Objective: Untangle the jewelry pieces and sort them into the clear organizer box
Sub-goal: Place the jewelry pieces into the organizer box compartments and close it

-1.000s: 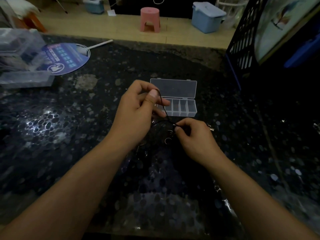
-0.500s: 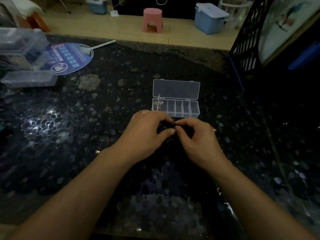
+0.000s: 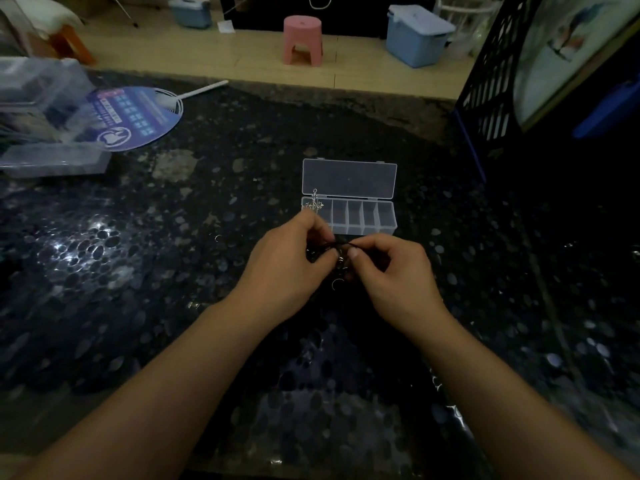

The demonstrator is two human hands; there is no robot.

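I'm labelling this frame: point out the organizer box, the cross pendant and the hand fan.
organizer box [image 3: 349, 178]: head view, on its open lid.
cross pendant [image 3: 314, 203]: head view, on its crossbar.
hand fan [image 3: 138, 114]: head view, on its printed face.

Organizer box [image 3: 363, 220] is set mid-table [image 3: 207, 209], lid [image 3: 349, 179] laid open behind the compartments. Cross pendant [image 3: 314, 203] is seen at the box's leftmost compartment, over its rear edge. Left hand [image 3: 287, 268] and right hand [image 3: 391, 271] are held just in front of the box, fingertips met over a tangled cord [image 3: 334, 245]; small ring [image 3: 336, 284] lies below, btwn them. Hand fan [image 3: 135, 116] lies far left, w/ plastic containers [image 3: 45, 133] left of it. Stool [image 3: 303, 39] and storage bin [image 3: 417, 34] stand on the floor behind the table. Mesh rack [image 3: 491, 81] stands at right.
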